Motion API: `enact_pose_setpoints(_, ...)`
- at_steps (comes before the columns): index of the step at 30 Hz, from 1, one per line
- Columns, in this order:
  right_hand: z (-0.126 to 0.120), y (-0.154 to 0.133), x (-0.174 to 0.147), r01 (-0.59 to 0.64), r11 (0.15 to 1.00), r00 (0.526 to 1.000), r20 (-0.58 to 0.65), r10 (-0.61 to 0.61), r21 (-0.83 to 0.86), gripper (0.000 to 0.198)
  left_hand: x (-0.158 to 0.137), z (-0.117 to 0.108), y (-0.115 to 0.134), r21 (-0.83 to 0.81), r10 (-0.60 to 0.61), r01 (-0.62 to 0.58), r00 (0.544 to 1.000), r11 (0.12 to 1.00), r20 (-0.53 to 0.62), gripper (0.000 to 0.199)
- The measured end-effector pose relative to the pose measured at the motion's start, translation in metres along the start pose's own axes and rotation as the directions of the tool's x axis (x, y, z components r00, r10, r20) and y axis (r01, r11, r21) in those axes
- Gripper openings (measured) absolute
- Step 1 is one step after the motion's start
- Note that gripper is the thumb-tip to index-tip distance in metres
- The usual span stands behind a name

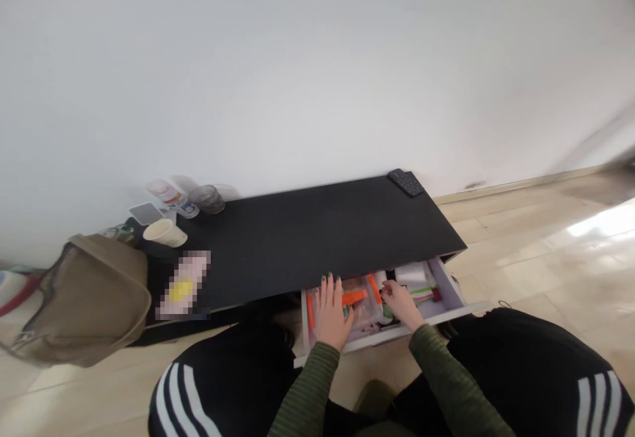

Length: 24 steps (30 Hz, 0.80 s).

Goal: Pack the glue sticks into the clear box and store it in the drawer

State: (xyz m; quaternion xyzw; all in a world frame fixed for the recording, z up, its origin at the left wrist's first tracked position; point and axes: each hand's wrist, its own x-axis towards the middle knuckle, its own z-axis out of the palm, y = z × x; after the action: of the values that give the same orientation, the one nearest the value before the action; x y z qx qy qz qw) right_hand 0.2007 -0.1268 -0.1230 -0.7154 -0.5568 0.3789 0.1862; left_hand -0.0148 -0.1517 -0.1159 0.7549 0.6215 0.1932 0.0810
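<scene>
A white drawer [473, 309] is pulled out from under a black tabletop, and both my hands are inside it. My left hand [332, 315] lies over the drawer's left part, fingers stretched out across clear plastic bags with orange strips [354, 297]. My right hand [401, 303] is at the middle of the drawer, its fingers curled together beside a small white item [380, 278]. What those fingers hold, if anything, is too small to make out. Right of it lie thin green and red items [426, 293] and a pale flat item [411, 274].
On the black tabletop [297, 238] stand a paper cup [166, 233], a spray can [173, 199] and a dark glass jar [207, 199]. A brown bag [94, 298] sits at the left end, near a blurred pink packet [184, 285]. A black keypad [405, 182] lies at the back right.
</scene>
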Motion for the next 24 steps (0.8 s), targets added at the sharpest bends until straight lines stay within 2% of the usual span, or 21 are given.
enact_pose_setpoints(1,0.002,0.004,0.003,-0.012,0.995,1.0,0.006,0.013,-0.095,0.031,-0.008,0.003,0.004,-0.009,-0.009,0.009,1.0,1.0,0.001,0.074)
enact_pose_setpoints(3,0.01,0.011,0.003,-0.04,0.98,0.993,0.102,0.06,-0.193,0.034,-0.029,0.009,0.013,-0.046,0.003,-0.002,1.0,0.999,0.01,0.074)
enact_pose_setpoints(5,0.018,0.014,-0.003,-0.056,0.976,0.975,0.199,0.099,-0.21,0.03,-0.055,0.015,0.023,-0.111,0.108,-0.104,0.994,0.988,0.035,0.074)
enact_pose_setpoints(7,0.02,0.014,-0.01,-0.057,0.974,0.971,0.213,0.105,-0.217,0.027,-0.083,0.022,0.035,-0.196,0.231,-0.215,0.971,0.957,0.059,0.068)
enact_pose_setpoints(9,0.016,0.009,-0.018,-0.047,0.969,0.979,0.184,0.093,-0.242,0.026,-0.106,0.031,0.048,-0.331,0.435,-0.369,0.887,0.868,0.152,0.057)
enact_pose_setpoints(10,0.013,0.005,-0.021,-0.037,0.966,0.983,0.162,0.081,-0.255,0.026,-0.114,0.037,0.053,-0.406,0.544,-0.427,0.805,0.808,0.236,0.048)
enact_pose_setpoints(11,0.008,0.0,-0.025,-0.026,0.963,0.987,0.145,0.067,-0.267,0.027,-0.12,0.042,0.058,-0.483,0.653,-0.471,0.678,0.738,0.338,0.039)
enact_pose_setpoints(12,0.004,-0.007,-0.029,-0.013,0.961,0.99,0.129,0.051,-0.278,0.027,-0.122,0.047,0.062,-0.525,0.706,-0.481,0.567,0.702,0.425,0.033)
enact_pose_setpoints(13,0.0,-0.014,-0.033,0.001,0.958,0.993,0.114,0.032,-0.286,0.028,-0.123,0.05,0.064,-0.527,0.704,-0.469,0.512,0.709,0.492,0.031)
enact_pose_setpoints(14,-0.004,-0.021,-0.039,0.017,0.956,0.995,0.098,0.012,-0.293,0.027,-0.121,0.052,0.065,-0.507,0.677,-0.448,0.496,0.736,0.543,0.03)
enact_pose_setpoints(17,-0.022,-0.04,-0.058,0.048,0.953,0.999,0.032,-0.041,-0.298,0.026,-0.114,0.05,0.064,-0.427,0.549,-0.349,0.586,0.834,0.595,0.034)
enact_pose_setpoints(20,-0.059,-0.048,-0.08,0.071,0.971,0.993,-0.072,-0.089,-0.227,0.027,-0.111,0.043,0.061,-0.467,0.537,-0.292,0.622,0.834,0.57,0.031)
enact_pose_setpoints(22,-0.097,-0.051,-0.092,0.141,0.987,0.982,-0.116,-0.15,-0.077,0.028,-0.11,0.041,0.059,-0.481,0.533,-0.277,0.641,0.832,0.552,0.026)
enact_pose_setpoints(24,-0.138,-0.057,-0.102,0.208,0.967,0.971,-0.153,-0.185,0.15,0.029,-0.106,0.041,0.058,-0.461,0.504,-0.263,0.67,0.848,0.544,0.023)
